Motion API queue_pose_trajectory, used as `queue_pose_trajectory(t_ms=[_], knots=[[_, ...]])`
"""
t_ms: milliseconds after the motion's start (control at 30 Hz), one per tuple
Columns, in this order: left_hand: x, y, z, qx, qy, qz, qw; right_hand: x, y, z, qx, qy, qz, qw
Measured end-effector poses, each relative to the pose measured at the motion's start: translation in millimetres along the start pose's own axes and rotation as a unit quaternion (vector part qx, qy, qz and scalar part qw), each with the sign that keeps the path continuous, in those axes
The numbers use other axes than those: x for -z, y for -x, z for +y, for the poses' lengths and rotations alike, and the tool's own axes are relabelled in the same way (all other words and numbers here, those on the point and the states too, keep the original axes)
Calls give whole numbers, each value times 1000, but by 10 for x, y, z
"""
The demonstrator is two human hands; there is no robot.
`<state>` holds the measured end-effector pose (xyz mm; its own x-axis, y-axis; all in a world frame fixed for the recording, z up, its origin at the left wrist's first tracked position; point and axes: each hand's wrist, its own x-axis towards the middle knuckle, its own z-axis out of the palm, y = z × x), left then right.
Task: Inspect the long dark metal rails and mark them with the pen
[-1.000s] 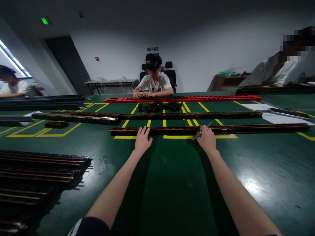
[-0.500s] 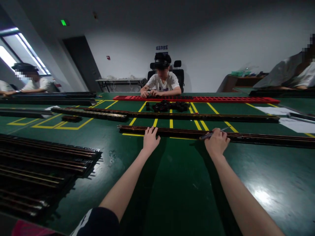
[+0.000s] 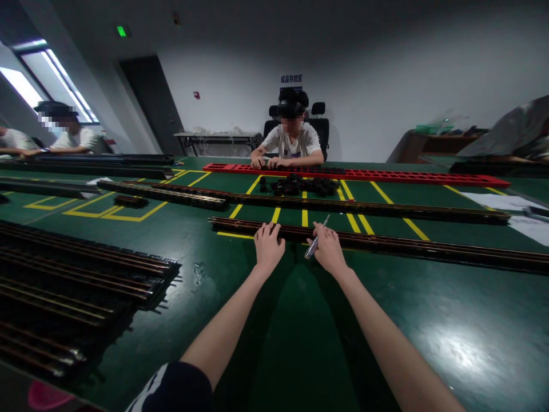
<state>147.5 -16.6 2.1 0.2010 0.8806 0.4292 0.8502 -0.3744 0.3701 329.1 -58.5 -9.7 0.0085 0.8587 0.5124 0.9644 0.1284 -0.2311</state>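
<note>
A long black rail (image 3: pixel 407 246) with copper-coloured strips lies across the green table in front of me. My left hand (image 3: pixel 269 247) grips it near its left end, with the fingers over the top and the thumb on the near side. Just to the right, my right hand (image 3: pixel 331 249) is closed around a slim silver tool (image 3: pixel 313 248) with a thin pointed end. That tool slants over the rail, its thicker end toward me. Whether its tip touches the rail, I cannot tell. My right fingers are close to the rail's near edge.
More black rails (image 3: pixel 386 210) lie beyond, and a stack of rails (image 3: pixel 86 260) fills the near left. Small black parts (image 3: pixel 300 186) sit before a long red tray (image 3: pixel 429 178), where a co-worker (image 3: pixel 295 143) sits. White paper sheets (image 3: pixel 532 229) lie at right.
My right hand has moved left along the rail with the silver tool, close to my left hand. The tool now points up and away. My left hand stays on the rail.
</note>
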Motion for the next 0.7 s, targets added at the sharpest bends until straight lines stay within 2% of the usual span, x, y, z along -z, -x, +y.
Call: queue_pose_trajectory(t_ms=[267, 700], knots=[[-3, -3, -10, 9, 17, -12, 1000, 2, -54, -30, -18, 8, -24, 1000], [91, 93, 63, -2, 15, 0, 1000, -7, -22, -27, -63, 25, 12, 998]])
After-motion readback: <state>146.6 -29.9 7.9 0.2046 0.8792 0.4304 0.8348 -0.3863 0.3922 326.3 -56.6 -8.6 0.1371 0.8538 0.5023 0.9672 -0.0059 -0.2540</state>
